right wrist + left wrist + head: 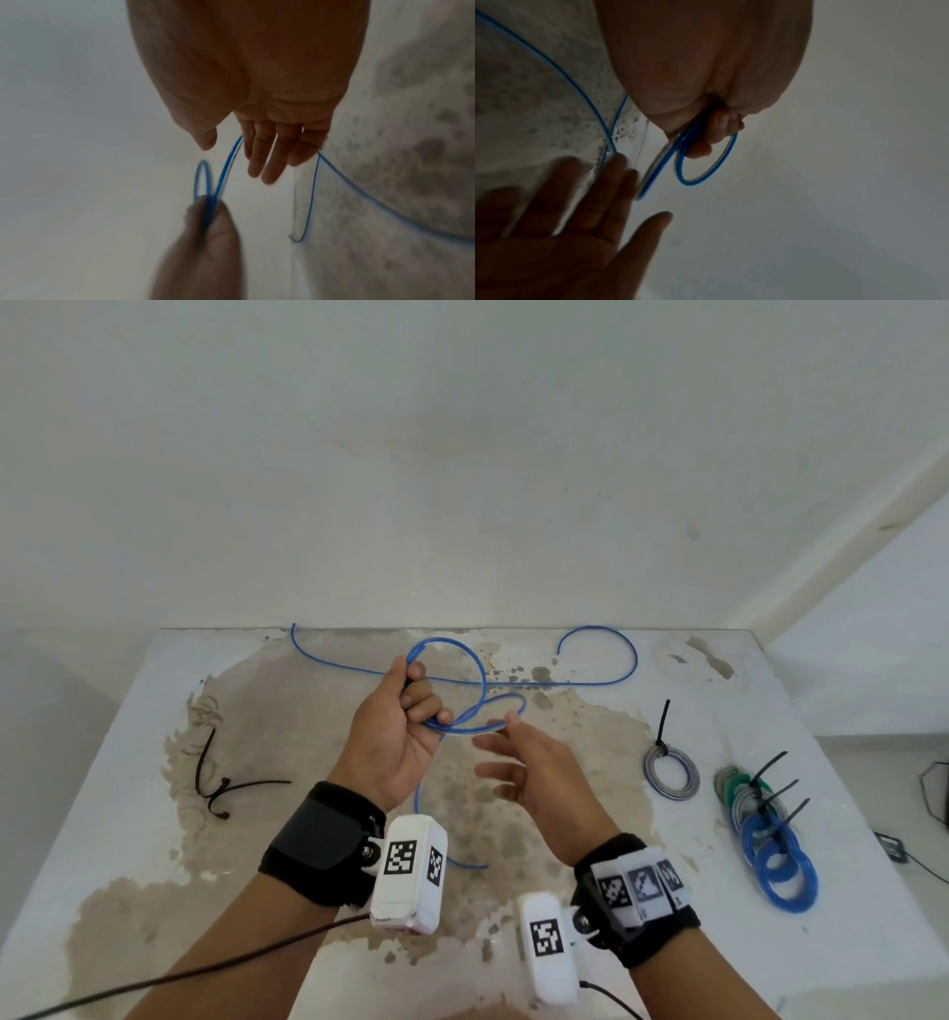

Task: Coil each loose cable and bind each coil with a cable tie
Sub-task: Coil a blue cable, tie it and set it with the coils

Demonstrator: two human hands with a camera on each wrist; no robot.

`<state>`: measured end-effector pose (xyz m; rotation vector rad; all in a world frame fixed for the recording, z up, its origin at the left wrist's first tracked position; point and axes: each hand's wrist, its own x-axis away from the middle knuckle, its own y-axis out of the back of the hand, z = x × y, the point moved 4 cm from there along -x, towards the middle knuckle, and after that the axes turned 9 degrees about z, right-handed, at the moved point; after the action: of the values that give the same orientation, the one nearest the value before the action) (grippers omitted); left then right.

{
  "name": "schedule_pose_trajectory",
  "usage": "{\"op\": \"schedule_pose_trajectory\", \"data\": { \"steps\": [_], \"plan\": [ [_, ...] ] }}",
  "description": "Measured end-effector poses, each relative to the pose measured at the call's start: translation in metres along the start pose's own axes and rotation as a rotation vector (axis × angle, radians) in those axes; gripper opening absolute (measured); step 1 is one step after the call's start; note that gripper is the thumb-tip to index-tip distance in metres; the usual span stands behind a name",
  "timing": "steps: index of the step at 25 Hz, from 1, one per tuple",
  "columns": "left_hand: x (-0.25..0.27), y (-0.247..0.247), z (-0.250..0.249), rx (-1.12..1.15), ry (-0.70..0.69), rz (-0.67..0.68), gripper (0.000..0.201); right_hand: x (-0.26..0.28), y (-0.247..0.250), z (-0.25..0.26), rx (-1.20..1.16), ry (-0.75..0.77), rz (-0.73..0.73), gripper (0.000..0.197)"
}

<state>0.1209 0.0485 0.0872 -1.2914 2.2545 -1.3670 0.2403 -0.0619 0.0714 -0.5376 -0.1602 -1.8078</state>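
left hand (398,737): curled round two loops of the blue cable (464,680), held above the table (128,711).
right hand (534,767): fingers spread, nothing held, just beside the loops.
cable tail: trailed beyond both hands.

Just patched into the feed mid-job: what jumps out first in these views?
The blue cable stands out: the left hand grips its first loops above the table's middle, while the right hand is open beside them. Finished tied coils lie at the right; loose black cable ties lie at the left.
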Motion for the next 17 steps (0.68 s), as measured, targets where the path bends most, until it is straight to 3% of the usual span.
{"op": "schedule_pose_trajectory", "data": {
  "steps": [2,5,7,17],
  "plan": [
    [0.006,-0.003,0.013,-0.022,0.047,0.003,0.034,-0.001,0.005,0.006,-0.148,0.049,-0.091,0.027],
    [0.016,-0.008,0.024,-0.077,0.132,0.03,0.033,0.0,0.016,0.012,-0.023,0.123,-0.132,0.019],
    [0.021,-0.01,0.025,-0.159,0.173,0.029,0.034,0.002,0.021,0.015,0.047,0.117,-0.065,0.015],
    [0.034,-0.037,0.05,-0.61,0.34,-0.074,0.038,0.014,0.057,0.04,0.161,0.113,0.264,0.043]
  ]
}}
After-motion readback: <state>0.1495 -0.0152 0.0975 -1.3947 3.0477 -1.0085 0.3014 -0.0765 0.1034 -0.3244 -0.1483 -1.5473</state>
